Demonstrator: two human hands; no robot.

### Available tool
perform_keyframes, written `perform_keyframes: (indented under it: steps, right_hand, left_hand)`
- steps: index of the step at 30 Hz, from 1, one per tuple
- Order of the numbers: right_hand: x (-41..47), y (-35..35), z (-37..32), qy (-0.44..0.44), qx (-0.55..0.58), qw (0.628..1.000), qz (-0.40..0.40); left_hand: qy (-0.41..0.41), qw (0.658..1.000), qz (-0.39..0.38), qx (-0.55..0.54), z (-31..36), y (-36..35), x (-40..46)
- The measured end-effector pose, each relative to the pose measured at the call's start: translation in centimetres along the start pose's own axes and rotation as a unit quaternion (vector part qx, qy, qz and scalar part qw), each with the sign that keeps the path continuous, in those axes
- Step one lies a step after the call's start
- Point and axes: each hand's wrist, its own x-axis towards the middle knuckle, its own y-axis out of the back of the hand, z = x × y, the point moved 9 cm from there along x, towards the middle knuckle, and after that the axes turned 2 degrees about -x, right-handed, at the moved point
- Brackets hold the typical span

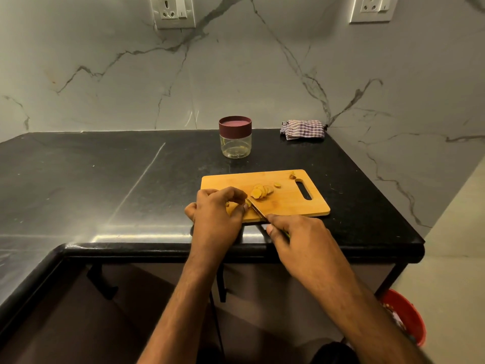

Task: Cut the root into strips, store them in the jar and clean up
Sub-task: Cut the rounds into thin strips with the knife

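A wooden cutting board [286, 206] lies on the black counter near its front edge. Several yellow root slices [261, 191] lie fanned out on the board. My left hand [215, 214] pinches the remaining root piece [246, 204] against the board, mostly hidden under my fingers. My right hand [294, 237] grips the handle of a knife [256, 208], whose blade rests on the root beside my left fingertips. A small peel scrap [292, 176] sits at the board's far right corner. A clear glass jar [235, 136] with a maroon lid stands behind the board, lid on.
A folded checked cloth [301, 130] lies at the counter's back right corner against the marble wall. A red bucket [405, 315] stands on the floor at the lower right. The counter [105, 179] extends left and wraps toward me.
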Motion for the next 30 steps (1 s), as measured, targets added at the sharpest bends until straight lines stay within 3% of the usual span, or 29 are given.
perform_keyframes:
  steps: [30]
  right_hand:
    - [-0.2,0.5,0.2,0.006,0.010,1.000,0.023]
  left_hand:
    - [-0.042,0.999,0.007,0.021,1.6,0.5,-0.2]
